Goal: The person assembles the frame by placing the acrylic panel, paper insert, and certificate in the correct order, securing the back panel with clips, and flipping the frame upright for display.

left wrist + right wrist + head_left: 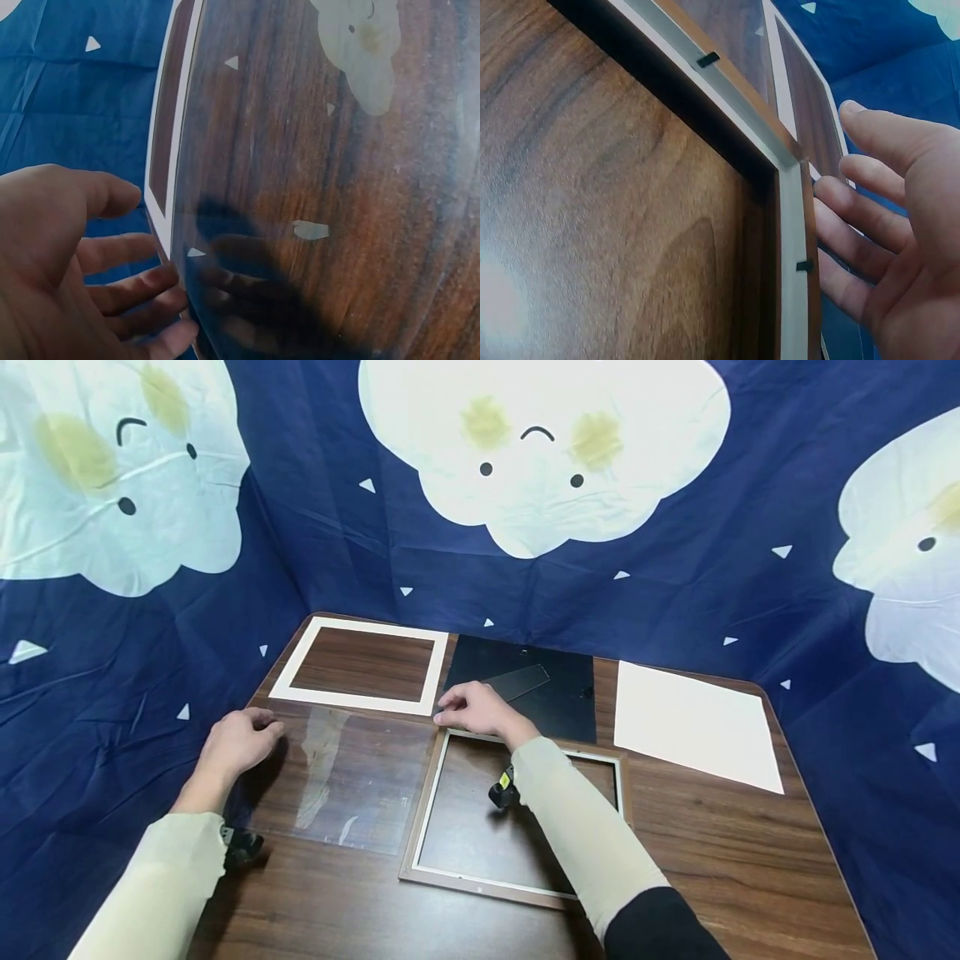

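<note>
Frame point(480, 886), right hand point(482, 709) beside its corner. Clear sheet point(367, 785), left hand point(237, 744) near its edge. Fingers point(864, 208) of both hands relaxed, parted.

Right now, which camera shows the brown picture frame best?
The head view: it shows most of the brown picture frame, though the right arm crosses it. The right wrist view shows only one corner, up close, with two dark tabs. I can't make it out in the left wrist view.
</note>
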Available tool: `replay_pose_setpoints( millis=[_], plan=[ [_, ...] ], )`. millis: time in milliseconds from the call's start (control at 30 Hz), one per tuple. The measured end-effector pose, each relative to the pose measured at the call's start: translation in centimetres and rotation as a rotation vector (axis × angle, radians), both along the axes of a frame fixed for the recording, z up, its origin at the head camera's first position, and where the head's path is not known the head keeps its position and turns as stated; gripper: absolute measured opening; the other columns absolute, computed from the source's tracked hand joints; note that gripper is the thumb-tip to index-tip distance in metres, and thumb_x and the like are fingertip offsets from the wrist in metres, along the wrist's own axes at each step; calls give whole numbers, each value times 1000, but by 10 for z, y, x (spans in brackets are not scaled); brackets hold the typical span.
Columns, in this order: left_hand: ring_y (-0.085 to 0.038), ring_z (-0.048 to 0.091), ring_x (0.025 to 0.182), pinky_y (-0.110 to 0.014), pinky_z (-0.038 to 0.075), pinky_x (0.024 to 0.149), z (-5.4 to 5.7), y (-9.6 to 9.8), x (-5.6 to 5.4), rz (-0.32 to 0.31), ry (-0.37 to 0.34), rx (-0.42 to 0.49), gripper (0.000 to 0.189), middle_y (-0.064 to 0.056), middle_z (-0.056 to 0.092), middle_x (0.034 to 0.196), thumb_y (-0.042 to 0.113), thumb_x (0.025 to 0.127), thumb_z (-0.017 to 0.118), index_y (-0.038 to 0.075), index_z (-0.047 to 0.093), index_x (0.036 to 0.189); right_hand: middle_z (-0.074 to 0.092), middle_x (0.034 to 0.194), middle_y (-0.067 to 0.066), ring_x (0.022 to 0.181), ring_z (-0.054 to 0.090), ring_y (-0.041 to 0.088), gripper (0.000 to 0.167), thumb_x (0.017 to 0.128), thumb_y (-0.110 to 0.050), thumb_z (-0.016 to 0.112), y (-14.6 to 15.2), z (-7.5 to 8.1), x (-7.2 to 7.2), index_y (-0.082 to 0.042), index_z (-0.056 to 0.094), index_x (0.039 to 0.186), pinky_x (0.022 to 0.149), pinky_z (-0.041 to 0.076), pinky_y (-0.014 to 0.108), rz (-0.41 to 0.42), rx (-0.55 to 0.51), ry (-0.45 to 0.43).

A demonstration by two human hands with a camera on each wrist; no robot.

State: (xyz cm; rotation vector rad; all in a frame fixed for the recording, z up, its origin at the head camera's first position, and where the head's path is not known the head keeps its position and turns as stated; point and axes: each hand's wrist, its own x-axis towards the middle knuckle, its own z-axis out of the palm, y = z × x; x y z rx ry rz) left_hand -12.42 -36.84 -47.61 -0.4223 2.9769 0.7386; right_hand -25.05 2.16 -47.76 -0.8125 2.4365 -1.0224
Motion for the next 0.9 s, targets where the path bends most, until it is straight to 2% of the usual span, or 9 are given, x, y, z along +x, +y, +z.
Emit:
replay_pose_setpoints(
  millis=[233,467,633,800,900],
  plan=[
    [-59,44,126,-68,39,104,0,-2,0,35,-63,-36,56,-41,50,137,31,99,53,-12,55,135,76,99,-4,94,67,8,33,91,-32,78,-16,3,2,-11,75,116,87,53,24,58,45,47],
    [-60,42,127,-67,39,105,3,-2,1,53,-130,-56,62,-44,45,139,33,98,51,-15,51,137,76,103,-4,96,68,8,35,92,-34,77,-27,6,5,-12,74,118,87,54,24,73,130,45],
    [-60,49,118,-66,44,98,5,-5,3,76,-152,-92,63,-45,49,131,35,97,50,-19,54,130,75,109,-1,104,68,13,37,94,-36,74,-32,12,8,-13,73,122,91,54,28,64,177,48],
    [-61,51,112,-66,46,95,8,-9,7,91,-219,-108,65,-46,50,124,37,97,50,-21,55,125,74,111,-1,105,67,14,36,95,-37,72,-37,16,12,-15,73,124,92,53,30,59,212,24],
    [-61,51,111,-67,47,93,11,-9,10,96,-251,-117,68,-48,49,123,38,93,58,-23,55,123,75,113,-1,106,67,15,36,95,-38,72,-39,16,13,-16,73,123,92,53,30,58,217,19]
  ],
)
